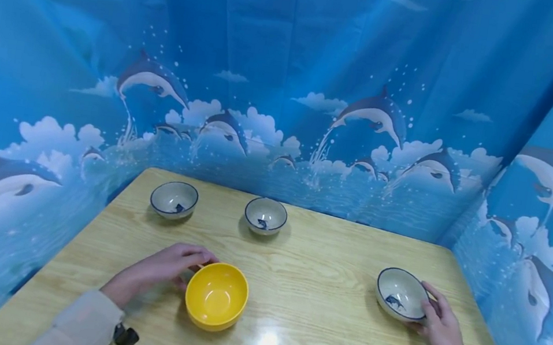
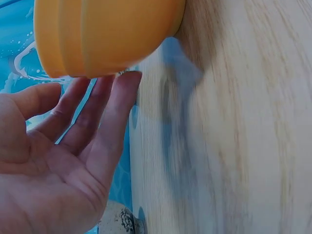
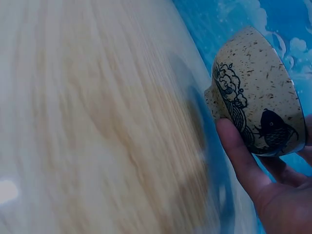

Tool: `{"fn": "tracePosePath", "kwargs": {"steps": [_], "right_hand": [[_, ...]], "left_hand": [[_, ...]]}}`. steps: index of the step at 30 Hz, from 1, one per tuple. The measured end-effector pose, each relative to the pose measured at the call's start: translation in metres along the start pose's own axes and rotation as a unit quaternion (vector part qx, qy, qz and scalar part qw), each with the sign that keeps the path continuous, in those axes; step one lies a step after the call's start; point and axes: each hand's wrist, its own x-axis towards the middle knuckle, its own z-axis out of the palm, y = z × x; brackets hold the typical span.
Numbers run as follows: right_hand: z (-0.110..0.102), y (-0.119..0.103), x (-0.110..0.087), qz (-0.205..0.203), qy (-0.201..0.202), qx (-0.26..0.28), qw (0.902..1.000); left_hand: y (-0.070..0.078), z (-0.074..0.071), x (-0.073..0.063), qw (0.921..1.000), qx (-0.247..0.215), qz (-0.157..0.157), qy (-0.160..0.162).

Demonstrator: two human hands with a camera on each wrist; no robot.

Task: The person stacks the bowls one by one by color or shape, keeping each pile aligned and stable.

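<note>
A yellow bowl (image 1: 216, 297) stands at the front middle-left of the wooden table. My left hand (image 1: 179, 264) is at its far left side; in the left wrist view, loosely bent fingertips (image 2: 127, 80) touch the yellow wall, not wrapped round it. On the right, my right hand (image 1: 442, 328) grips a speckled ceramic bowl (image 1: 399, 296) with a dark rim and a blue fish inside. In the right wrist view, the thumb presses near the foot of this bowl (image 3: 261, 92) and the other fingers are partly hidden by it. Whether its foot touches the table cannot be told.
Two matching fish-patterned bowls stand along the back of the table (image 1: 321, 271): one bowl (image 1: 174, 201) at the far left, another bowl (image 1: 265, 216) nearer the middle. A blue dolphin-print curtain (image 1: 280, 68) surrounds the table's back and sides.
</note>
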Motion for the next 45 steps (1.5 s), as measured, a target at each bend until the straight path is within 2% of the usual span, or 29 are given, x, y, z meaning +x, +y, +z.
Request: {"fn": "tracePosePath", "kwargs": {"steps": [3,8,15,23,27,30,34,39,42,45], "right_hand": [[0.008,-0.005,-0.005,-0.001,-0.014,-0.03,0.9994],[0.019,-0.013,-0.011,-0.008,-0.029,-0.058,0.9978],[0.035,-0.02,-0.019,-0.011,-0.046,-0.075,0.996],[0.049,-0.023,-0.03,-0.016,-0.064,-0.053,0.9964],[0.056,-0.026,-0.035,-0.009,-0.075,-0.046,0.9961],[0.06,-0.028,-0.038,-0.01,-0.077,-0.045,0.996],[0.064,-0.03,-0.043,-0.013,-0.076,-0.056,0.9955],[0.071,-0.033,-0.046,-0.009,-0.083,-0.065,0.9944],[0.076,-0.034,-0.048,-0.01,-0.085,-0.06,0.9945],[0.08,-0.034,-0.049,-0.012,-0.086,-0.06,0.9944]], "left_hand": [[0.001,-0.002,0.0,0.9997,-0.003,0.003,0.023],[0.002,-0.008,-0.001,0.9962,0.003,0.012,0.086],[-0.007,-0.028,0.001,0.9873,0.012,0.017,0.157],[-0.012,-0.049,-0.004,0.9709,-0.001,0.024,0.238],[-0.014,-0.057,-0.006,0.9594,-0.009,0.026,0.281],[-0.016,-0.064,-0.007,0.9513,0.001,0.026,0.307],[-0.019,-0.073,-0.006,0.9411,0.006,0.027,0.337],[-0.021,-0.085,0.001,0.9292,-0.013,0.026,0.368],[-0.022,-0.09,0.006,0.9252,-0.033,0.021,0.377],[-0.023,-0.094,0.01,0.9246,-0.052,0.019,0.377]]}}
